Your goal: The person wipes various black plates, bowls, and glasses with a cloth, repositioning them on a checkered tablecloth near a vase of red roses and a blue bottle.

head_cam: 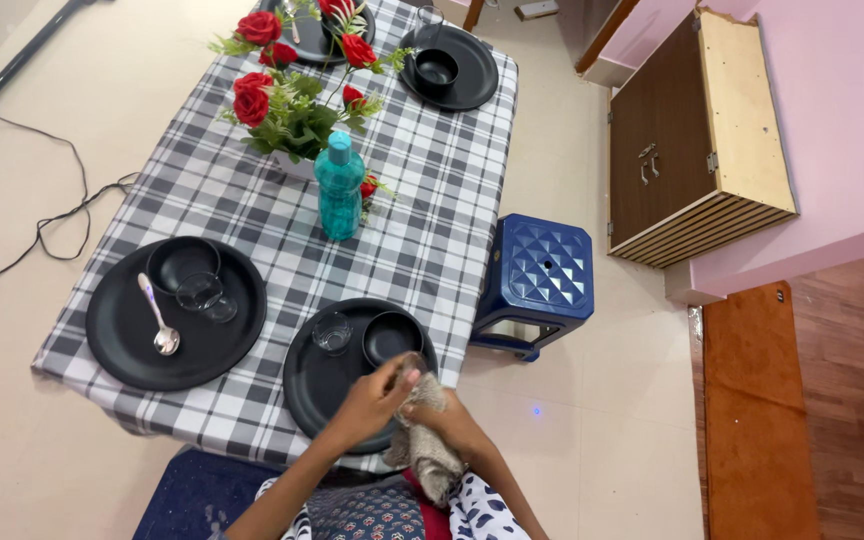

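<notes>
Left hand (372,398) and right hand (442,418) both pinch a grey cloth (422,445), bunched between them over the near edge of a black plate (317,385). Cannot tell what's wrapped inside. Glass (332,332) and bowl (392,337) sit just beyond the fingers; a wide wipe could knock the glass over on the counter (252,215).

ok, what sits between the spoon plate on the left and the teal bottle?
Head view: only bare checked tablecloth lies between the left black plate and the teal bottle; the rose vase stands further back.

Bright, even indoor light, soft shadows, sharp focus, wide-angle bending at edges.
</notes>
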